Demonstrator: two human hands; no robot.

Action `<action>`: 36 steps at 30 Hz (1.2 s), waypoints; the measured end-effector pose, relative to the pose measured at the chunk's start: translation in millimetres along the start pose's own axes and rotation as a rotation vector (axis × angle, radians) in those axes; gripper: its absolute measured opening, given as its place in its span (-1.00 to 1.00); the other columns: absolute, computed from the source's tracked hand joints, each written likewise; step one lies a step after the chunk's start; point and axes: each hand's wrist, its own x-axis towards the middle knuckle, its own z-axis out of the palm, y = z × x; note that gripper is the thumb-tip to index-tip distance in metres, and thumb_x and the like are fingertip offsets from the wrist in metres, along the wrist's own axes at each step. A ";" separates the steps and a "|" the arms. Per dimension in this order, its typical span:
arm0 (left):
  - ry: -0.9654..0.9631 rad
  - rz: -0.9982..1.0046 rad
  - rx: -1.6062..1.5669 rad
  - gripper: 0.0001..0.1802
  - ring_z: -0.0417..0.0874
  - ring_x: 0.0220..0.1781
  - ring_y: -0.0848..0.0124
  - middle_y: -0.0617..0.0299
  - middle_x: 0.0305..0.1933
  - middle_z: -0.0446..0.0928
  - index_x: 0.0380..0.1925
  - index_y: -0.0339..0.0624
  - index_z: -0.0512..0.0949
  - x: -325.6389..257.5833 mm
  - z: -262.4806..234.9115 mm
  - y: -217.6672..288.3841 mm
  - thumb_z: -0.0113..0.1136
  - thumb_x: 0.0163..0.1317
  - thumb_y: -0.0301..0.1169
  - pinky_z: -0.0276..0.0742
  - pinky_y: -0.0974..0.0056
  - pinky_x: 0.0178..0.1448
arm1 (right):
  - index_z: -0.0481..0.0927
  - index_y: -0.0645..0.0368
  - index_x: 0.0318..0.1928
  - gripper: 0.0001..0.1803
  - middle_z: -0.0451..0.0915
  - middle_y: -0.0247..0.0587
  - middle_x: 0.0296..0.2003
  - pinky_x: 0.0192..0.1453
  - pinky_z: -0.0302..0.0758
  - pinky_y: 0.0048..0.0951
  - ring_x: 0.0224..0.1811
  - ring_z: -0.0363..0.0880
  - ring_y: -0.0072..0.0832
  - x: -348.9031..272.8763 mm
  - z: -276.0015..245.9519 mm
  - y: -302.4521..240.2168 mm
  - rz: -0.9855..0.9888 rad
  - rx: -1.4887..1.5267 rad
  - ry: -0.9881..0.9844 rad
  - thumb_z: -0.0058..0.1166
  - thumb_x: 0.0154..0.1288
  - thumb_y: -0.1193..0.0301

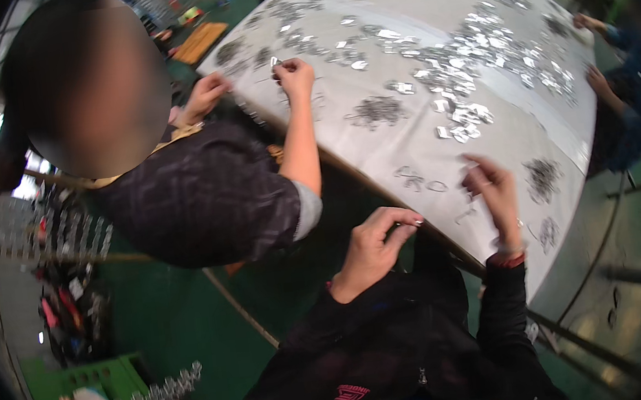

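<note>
My left hand (374,251) is closed in a pinch just off the table's near edge, with a small shiny metal piece (419,223) at its fingertips. Most of that piece is hidden by the fingers. Over the white table my right hand (495,194) is raised with bent fingers; motion smears them, so whether they hold anything is unclear. Thin dark wire loops (419,181) lie on the table to the left of my right hand. To its right is a tangled pile of dark wire loops (542,179), with a smaller heap (547,233) nearer to me.
Many shiny silver metal pieces (457,78) spread across the white table (344,130). A co-worker (208,189) sits close on my left, handling a small piece. Other people work at the far and right edges. A green bench (135,379) with metal chain-like parts stands lower left.
</note>
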 end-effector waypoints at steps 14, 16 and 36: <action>0.079 -0.033 -0.011 -0.93 0.68 -0.12 0.36 0.18 -0.20 0.63 -0.26 -0.29 0.56 -4.6 -8.0 -29.2 0.19 0.29 -0.52 0.58 0.32 -0.02 | 0.52 0.36 0.02 -0.71 0.55 -0.15 -0.47 -0.37 0.48 -0.44 -0.49 0.52 -0.50 97.3 -40.3 102.9 0.004 -0.288 0.330 0.08 0.32 0.50; 0.103 0.006 0.009 -0.94 0.68 -0.11 0.36 0.17 -0.20 0.62 -0.27 -0.29 0.56 -1.7 -7.5 -32.1 0.20 0.29 -0.53 0.57 0.32 -0.02 | 0.52 0.36 0.03 -0.71 0.56 -0.24 -0.44 -0.36 0.50 -0.52 -0.46 0.52 -0.56 72.3 -22.2 76.9 0.003 0.010 0.316 0.09 0.30 0.55; 0.054 0.058 0.117 -0.92 0.67 -0.23 0.27 0.09 -0.30 0.57 -0.28 -0.30 0.55 -3.0 3.4 -20.9 0.21 0.24 -0.56 0.55 0.28 -0.15 | 0.65 0.38 -0.22 -0.85 0.61 -0.22 -0.32 -0.30 0.50 -0.61 -0.38 0.57 -0.57 -43.4 84.4 -35.0 0.019 0.293 0.030 0.15 0.19 0.73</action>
